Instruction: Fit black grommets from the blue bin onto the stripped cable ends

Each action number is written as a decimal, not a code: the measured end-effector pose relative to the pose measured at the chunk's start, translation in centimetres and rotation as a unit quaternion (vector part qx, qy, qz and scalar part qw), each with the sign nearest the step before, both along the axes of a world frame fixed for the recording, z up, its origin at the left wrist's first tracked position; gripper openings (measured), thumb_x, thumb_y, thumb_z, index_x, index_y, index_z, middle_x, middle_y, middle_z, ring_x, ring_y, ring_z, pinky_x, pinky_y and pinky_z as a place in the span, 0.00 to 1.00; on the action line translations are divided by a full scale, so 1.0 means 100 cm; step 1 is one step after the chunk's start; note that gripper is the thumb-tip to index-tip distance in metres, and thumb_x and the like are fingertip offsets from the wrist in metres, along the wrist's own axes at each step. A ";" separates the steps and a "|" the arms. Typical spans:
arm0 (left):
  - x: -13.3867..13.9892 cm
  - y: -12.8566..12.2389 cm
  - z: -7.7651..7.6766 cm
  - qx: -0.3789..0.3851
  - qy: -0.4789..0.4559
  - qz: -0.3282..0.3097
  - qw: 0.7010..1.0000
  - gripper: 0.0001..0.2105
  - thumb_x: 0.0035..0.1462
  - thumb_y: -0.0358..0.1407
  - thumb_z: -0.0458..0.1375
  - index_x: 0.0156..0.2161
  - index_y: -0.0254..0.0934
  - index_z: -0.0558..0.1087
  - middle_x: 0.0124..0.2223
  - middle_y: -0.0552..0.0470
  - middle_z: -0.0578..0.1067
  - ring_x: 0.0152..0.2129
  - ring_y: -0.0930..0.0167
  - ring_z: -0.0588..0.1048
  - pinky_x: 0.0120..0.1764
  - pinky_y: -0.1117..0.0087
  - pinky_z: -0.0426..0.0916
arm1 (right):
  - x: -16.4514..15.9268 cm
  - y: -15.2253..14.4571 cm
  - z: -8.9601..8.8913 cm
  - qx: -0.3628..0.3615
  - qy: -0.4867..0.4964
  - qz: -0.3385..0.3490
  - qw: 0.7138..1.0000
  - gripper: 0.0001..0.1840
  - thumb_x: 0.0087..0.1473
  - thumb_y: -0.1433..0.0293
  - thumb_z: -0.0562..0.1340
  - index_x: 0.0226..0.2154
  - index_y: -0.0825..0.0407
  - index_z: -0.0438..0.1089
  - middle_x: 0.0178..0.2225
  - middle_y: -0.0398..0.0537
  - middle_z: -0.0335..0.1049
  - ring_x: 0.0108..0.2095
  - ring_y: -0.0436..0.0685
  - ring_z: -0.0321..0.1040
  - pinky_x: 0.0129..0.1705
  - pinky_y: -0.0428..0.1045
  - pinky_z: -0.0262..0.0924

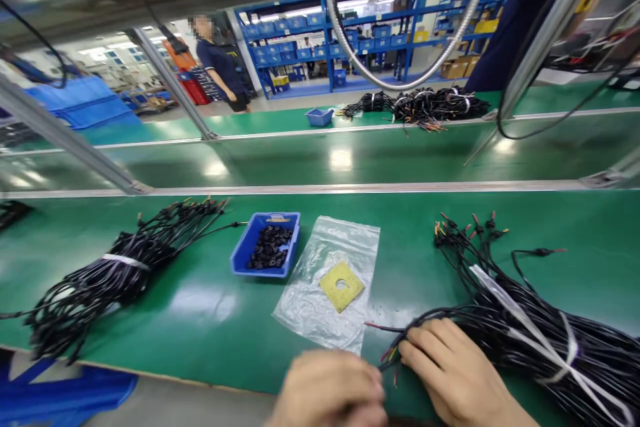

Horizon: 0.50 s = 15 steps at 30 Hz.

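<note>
My right hand (450, 367) is closed around the ends of several black cables at the front of the green table. Red, yellow and green wire tips stick out past its fingers. They belong to a large bundle of black cables (530, 320), tied with white strips, at the right. Just left of those tips is my left hand (330, 390), blurred, its fingers curled together; what they hold, if anything, is hidden. Beyond the hands lies a clear zip bag (310, 300) with a yellow square pad (341, 287) that has a round hole, on or inside it.
Left of the bag stands a blue bin (239, 260) of small black parts. Another tied cable bundle (110, 273) lies at the left. A metal rail (350, 187) runs behind. Farther off are a second bench with cables (440, 107), a hanging metal hose (345, 33) and two people.
</note>
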State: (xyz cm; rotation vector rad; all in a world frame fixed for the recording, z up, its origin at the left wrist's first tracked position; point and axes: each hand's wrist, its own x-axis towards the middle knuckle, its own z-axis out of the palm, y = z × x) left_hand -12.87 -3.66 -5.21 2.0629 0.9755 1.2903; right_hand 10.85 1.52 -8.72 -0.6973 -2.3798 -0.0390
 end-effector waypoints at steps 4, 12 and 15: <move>-0.072 0.045 0.034 -0.061 0.237 0.317 0.916 0.10 0.63 0.34 0.57 0.40 0.38 0.81 0.39 0.46 0.86 0.33 0.64 0.83 0.38 0.68 0.78 | 0.004 0.000 -0.001 0.011 0.066 0.010 0.998 0.14 0.61 0.83 0.52 0.37 0.55 0.71 0.34 0.51 0.74 0.34 0.56 0.66 0.41 0.52 0.58; -0.113 0.140 0.034 -0.181 0.477 0.334 0.793 0.08 0.60 0.31 0.59 0.40 0.35 0.82 0.43 0.41 0.84 0.41 0.55 0.82 0.44 0.57 0.75 | 0.006 0.003 0.014 0.008 0.036 0.067 0.997 0.16 0.64 0.81 0.51 0.41 0.55 0.72 0.29 0.50 0.73 0.27 0.54 0.66 0.31 0.49 0.59; -0.111 0.144 0.029 -0.183 0.499 0.330 0.780 0.05 0.60 0.29 0.60 0.39 0.33 0.79 0.43 0.44 0.83 0.40 0.60 0.81 0.43 0.58 0.75 | 0.008 0.002 0.014 0.003 0.054 0.072 0.996 0.14 0.63 0.82 0.52 0.41 0.56 0.72 0.28 0.50 0.72 0.27 0.54 0.67 0.31 0.49 0.60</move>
